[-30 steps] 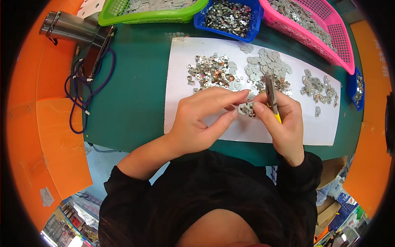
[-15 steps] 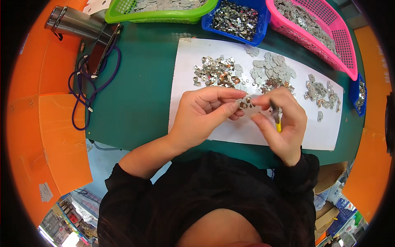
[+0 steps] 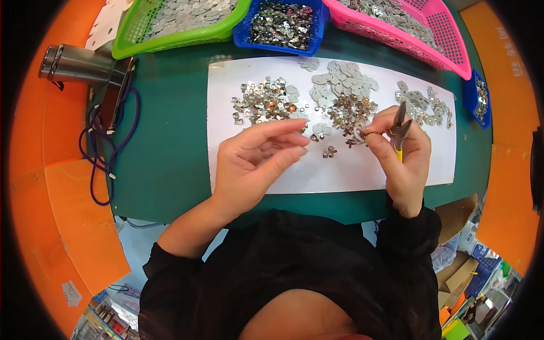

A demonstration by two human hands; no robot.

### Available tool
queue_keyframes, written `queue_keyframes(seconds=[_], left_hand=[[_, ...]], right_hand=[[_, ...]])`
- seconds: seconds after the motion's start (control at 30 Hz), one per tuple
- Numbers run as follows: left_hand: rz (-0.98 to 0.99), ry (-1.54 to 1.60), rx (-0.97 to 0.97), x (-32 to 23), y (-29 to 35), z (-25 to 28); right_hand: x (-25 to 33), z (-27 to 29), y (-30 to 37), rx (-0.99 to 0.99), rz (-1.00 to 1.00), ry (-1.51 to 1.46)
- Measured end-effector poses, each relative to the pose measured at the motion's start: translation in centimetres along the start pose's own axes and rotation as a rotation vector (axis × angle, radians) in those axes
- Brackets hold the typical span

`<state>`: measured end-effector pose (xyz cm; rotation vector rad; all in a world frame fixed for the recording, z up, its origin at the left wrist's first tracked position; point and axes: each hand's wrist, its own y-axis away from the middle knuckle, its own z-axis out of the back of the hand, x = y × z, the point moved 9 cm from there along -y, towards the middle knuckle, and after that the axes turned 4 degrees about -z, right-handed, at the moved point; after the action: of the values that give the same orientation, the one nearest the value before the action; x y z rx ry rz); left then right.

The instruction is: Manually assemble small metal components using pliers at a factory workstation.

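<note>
My left hand [image 3: 249, 161] hovers over the left half of a white sheet [image 3: 362, 170], thumb and fingers apart with nothing between them. In my right hand [image 3: 409, 164] are small pliers [image 3: 401, 126] with a yellow handle, their jaws pointing away from me. Thumb and index finger of that hand also pinch a small grey plate [image 3: 360, 134], partly hidden by the fingertips. Loose metal clips [image 3: 328, 152] lie between my hands. Beyond them are a pile of shiny clips [image 3: 263, 102], a heap of brownish clips [image 3: 351, 113] and a stack of grey plates [image 3: 343, 82].
Grey plates with metal parts [image 3: 422, 102] lie at the sheet's right. Behind stand a green basket [image 3: 187, 35], a blue tray [image 3: 277, 50] and a pink basket [image 3: 408, 48]. A small blue tray [image 3: 479, 105], steel flask [image 3: 79, 62] and purple cord [image 3: 130, 124] flank the green table [image 3: 164, 170].
My hands have moved apart. The small piece between my left fingers has left that hand; my right hand has shifted right, pinching a grey plate beside the pliers. The whole view has shifted slightly.
</note>
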<state>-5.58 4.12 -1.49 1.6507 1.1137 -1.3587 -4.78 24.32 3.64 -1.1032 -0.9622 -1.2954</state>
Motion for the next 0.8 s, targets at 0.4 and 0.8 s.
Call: queue_keyframes(seconds=[0.4, 0.8], left_hand=[[-0.134, 0.316, 0.132, 0.3, 0.2, -1.2], [-0.086, 0.268, 0.145, 0.6, 0.1, -1.4]], right_hand=[[0.5, -5.5, 0.8, 0.155, 0.073, -0.062], [1.2, -5.0, 1.0, 0.094, 0.221, 0.055]])
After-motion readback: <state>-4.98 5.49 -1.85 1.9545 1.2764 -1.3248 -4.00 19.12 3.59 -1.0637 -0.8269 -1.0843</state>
